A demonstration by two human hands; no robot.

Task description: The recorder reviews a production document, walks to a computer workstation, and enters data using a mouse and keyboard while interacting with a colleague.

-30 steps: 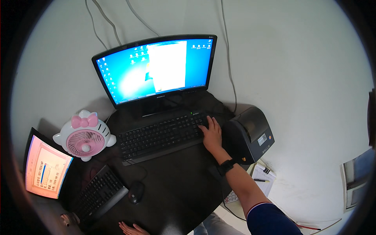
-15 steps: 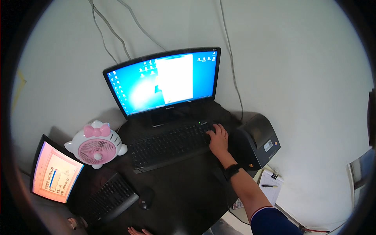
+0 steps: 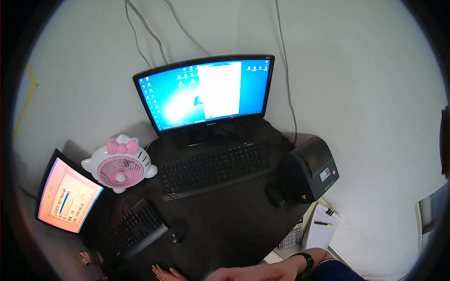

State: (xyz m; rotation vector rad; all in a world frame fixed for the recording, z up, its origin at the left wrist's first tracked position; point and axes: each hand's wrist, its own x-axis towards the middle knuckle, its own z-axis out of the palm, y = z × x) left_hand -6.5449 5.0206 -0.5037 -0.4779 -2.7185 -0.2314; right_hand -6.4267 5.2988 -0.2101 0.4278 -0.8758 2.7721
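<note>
My left hand [image 3: 168, 273] lies on the dark desk [image 3: 220, 229] at the lower edge, its fingers stretched out flat and nothing in them. Just right of it, my right hand [image 3: 253, 273] reaches across the desk's front edge, with a dark band [image 3: 308, 260] on the wrist. The lower edge cuts off its fingers, so their pose is hidden. Nearest to my left hand are a black mouse [image 3: 177, 231] and a black keyboard [image 3: 136, 228]. A longer black keyboard [image 3: 213, 171] lies before the big monitor [image 3: 206, 96], with a second dark mouse [image 3: 274, 194] to its right.
A white and pink cat-shaped fan [image 3: 121, 164] stands beside the smaller screen [image 3: 70, 194] at the left. On the right sits a dark boxy device [image 3: 309, 171]. Below it are a calculator [image 3: 292, 236] and a clipboard with paper [image 3: 321, 229] and a pen. Cables [image 3: 286, 70] run along the wall.
My right hand has left the long keyboard's right end and drawn back to the lower edge, uncovering the second mouse. My left hand stays on the desk. The view has shifted slightly.
</note>
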